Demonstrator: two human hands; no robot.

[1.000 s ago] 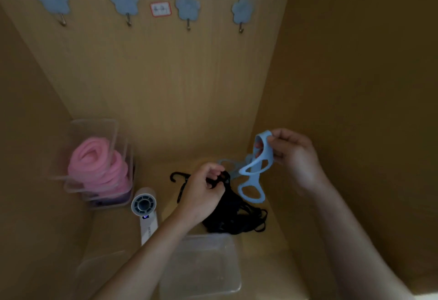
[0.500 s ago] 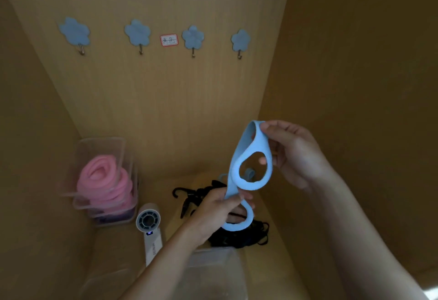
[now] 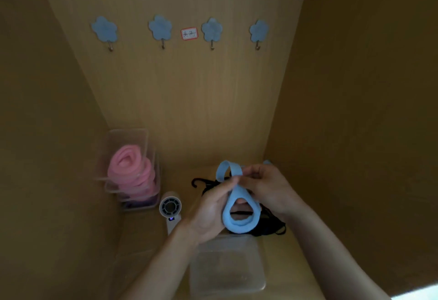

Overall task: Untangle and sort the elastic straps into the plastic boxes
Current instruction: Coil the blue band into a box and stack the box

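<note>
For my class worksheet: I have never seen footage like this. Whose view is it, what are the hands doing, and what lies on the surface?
No machine: a person works bare-handed, filmed by one head-worn camera looking down into a wooden cubby. The left hand and right hand both pinch a looped blue strap. Under it lies a tangle of black straps. At left, a clear box holds pink straps, a small fan beside it. Nearest stands an empty clear box.
</note>
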